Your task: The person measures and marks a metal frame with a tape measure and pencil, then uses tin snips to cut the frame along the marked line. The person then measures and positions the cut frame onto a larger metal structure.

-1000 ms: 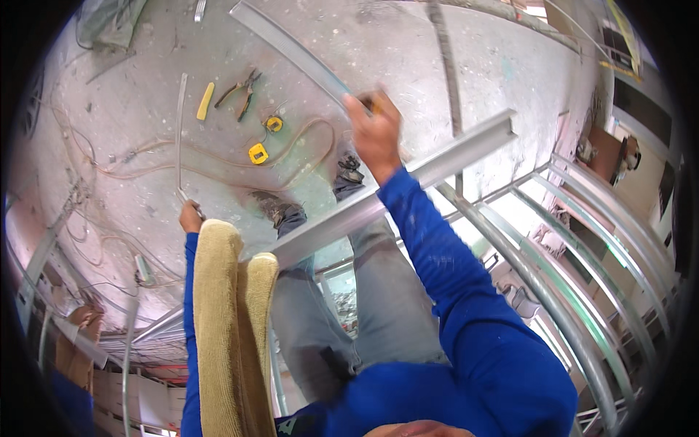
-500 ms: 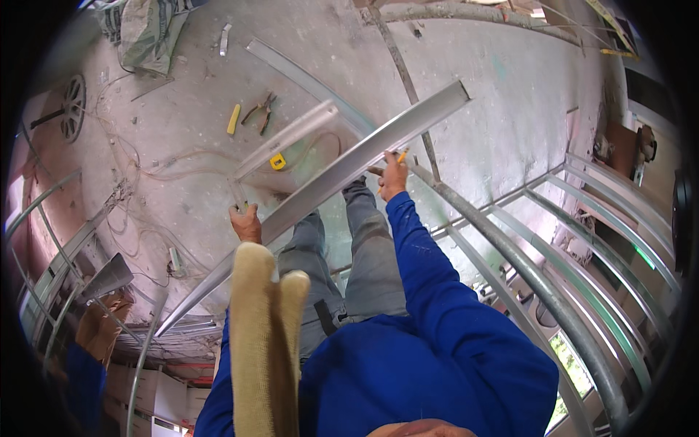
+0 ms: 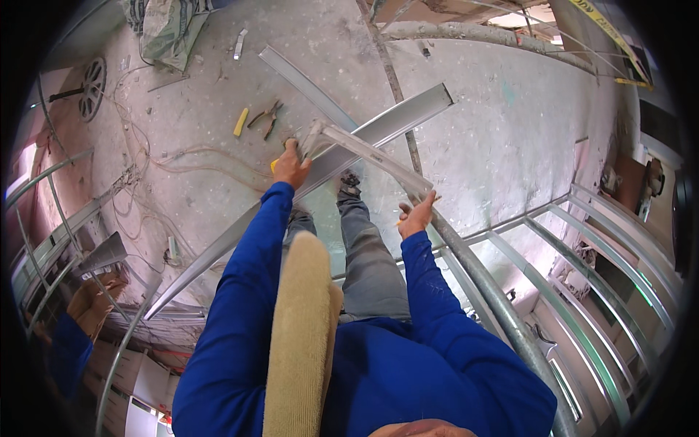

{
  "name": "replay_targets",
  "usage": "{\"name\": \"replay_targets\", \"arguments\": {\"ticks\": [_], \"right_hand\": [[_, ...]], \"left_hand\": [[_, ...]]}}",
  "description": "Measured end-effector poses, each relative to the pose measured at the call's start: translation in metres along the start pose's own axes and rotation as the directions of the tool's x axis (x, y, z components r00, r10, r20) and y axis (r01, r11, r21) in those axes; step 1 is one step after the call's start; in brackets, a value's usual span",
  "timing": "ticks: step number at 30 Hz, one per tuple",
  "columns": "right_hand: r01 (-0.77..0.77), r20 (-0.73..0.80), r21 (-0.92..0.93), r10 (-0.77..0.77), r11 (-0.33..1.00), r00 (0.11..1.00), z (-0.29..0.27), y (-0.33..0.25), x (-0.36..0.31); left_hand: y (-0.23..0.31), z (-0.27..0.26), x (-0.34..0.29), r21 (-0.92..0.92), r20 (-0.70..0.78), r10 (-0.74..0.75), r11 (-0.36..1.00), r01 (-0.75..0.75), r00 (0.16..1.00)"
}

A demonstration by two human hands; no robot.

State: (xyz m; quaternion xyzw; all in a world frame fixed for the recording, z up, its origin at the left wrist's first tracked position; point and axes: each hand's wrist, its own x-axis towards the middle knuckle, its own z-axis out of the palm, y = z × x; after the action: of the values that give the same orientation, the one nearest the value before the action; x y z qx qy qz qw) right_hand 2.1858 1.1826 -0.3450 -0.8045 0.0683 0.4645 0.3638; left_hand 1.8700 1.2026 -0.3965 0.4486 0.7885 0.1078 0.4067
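A silver metal channel (image 3: 331, 166) runs diagonally in front of me, its far end up to the right. My left hand (image 3: 291, 169) is closed on the short arm of a pale L-shaped square (image 3: 375, 156), over the channel. The square's long arm crosses above the channel and slopes down to the right. My right hand (image 3: 416, 216) is at the end of that long arm, its forefinger against or beside it. A small yellow bit of a pencil (image 3: 399, 223) shows at this hand; most of it is hidden. A yellow tape measure (image 3: 274, 166) peeks out behind my left hand.
A second metal channel (image 3: 302, 81) lies on the floor beyond, near pliers (image 3: 267, 120) and a yellow-handled tool (image 3: 241, 121). Loose cables (image 3: 211, 153) spread at left. Metal rails (image 3: 582, 262) stand to the right, and a pipe (image 3: 502, 291) runs close to my right arm.
The square has swung round so its long arm now points right across the channel. My left hand has moved up and right with it; my right hand has shifted down and right, off the channel.
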Motion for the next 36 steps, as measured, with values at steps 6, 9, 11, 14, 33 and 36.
{"name": "replay_targets", "arguments": {"ticks": [6,9,11,14,33,36], "right_hand": [[-0.001,0.140,-0.534,0.090,0.846,0.986,-0.067,0.033,-0.011],[0.122,0.273,-0.507,0.025,0.853,0.962,-0.072,0.041,-0.018],[0.279,0.382,-0.432,-0.107,0.858,0.918,-0.060,0.036,-0.019],[0.346,0.420,-0.365,-0.179,0.864,0.890,-0.035,0.020,-0.015],[0.302,0.566,-0.343,-0.061,0.890,0.822,0.125,0.026,-0.005],[0.363,0.602,-0.364,-0.080,0.858,0.794,0.137,0.028,0.006]], "left_hand": [[0.045,0.029,0.045,0.007,0.116,0.221,0.975,-0.224,0.968],[0.057,0.044,0.059,0.018,0.162,0.254,0.965,-0.260,0.954],[0.064,0.049,0.067,0.020,0.235,0.194,0.979,-0.204,0.953],[0.074,0.052,0.077,0.037,0.260,0.177,0.980,-0.193,0.949],[0.075,0.042,0.117,-0.098,0.384,0.165,0.986,-0.137,0.909],[0.077,0.029,0.125,-0.103,0.417,0.122,0.991,-0.086,0.900]]}}
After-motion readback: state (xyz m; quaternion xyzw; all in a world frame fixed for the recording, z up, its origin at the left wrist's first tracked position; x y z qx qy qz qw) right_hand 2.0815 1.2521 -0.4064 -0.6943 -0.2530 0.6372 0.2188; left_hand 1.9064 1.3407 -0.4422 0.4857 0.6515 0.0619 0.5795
